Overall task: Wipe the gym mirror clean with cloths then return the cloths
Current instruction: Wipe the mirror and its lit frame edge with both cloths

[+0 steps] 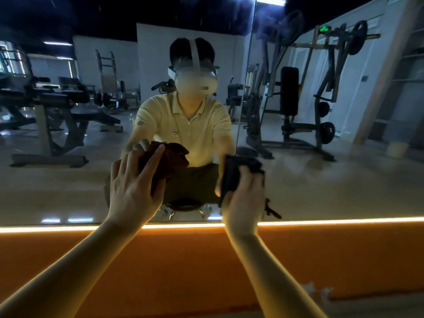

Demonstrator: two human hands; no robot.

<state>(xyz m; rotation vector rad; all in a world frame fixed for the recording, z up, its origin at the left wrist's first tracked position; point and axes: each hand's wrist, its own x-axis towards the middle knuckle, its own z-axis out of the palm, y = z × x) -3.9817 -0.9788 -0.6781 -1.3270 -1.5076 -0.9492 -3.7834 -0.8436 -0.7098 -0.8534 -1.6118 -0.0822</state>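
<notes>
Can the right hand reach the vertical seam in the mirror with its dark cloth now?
Probably yes. The right hand holds the dark cloth against the mirror just below the seam, and nothing stands between them. The top of the seam may be too high.

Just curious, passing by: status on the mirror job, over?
Left hand presses brown cloth on mirror. Right hand grips black cloth. Nothing in the way.

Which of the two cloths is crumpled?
The reddish-brown cloth under the left hand: it is bunched up, while the black cloth under the right hand looks folded flat.
</notes>
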